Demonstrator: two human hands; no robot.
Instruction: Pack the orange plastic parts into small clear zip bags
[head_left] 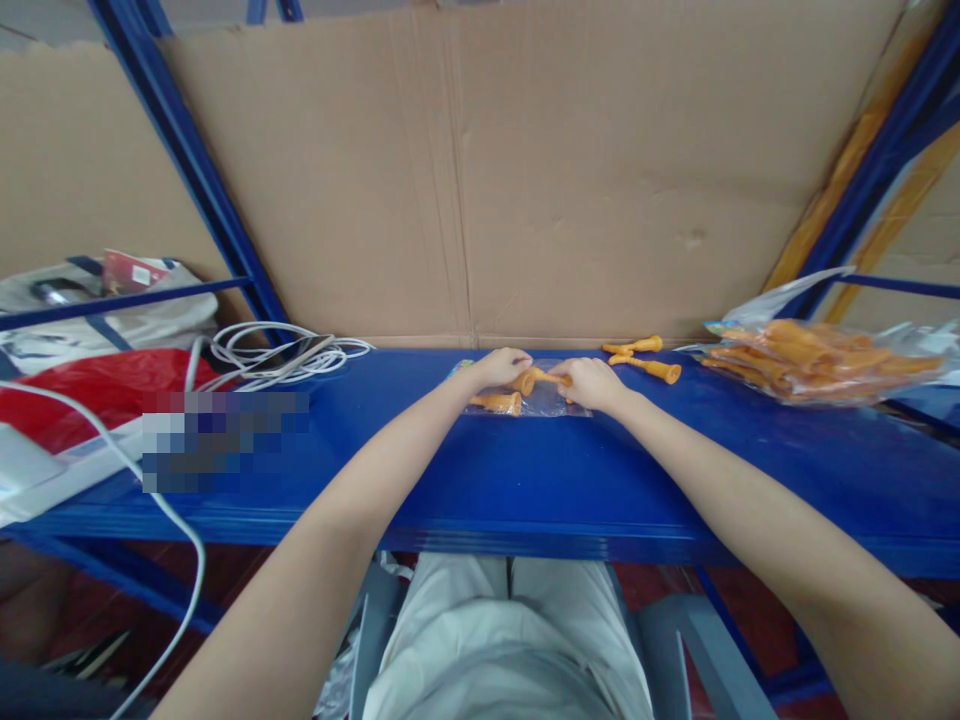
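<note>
A clear plastic bag lies flat on the blue table, with several orange plastic horn-shaped pieces in or on it. My right hand is closed around the thin end of one orange horn-shaped piece, whose flared end points left. Beside that flared end, my left hand has its fingers curled over the bag; what they grip is hidden. Below the left hand lies another orange horn. Whether it is inside the bag I cannot tell.
Loose orange horns lie to the right of my hands. Farther right sits a filled bag of orange horns. Coiled white cable, a red bag and a cloth bag are at left. Cardboard walls the back.
</note>
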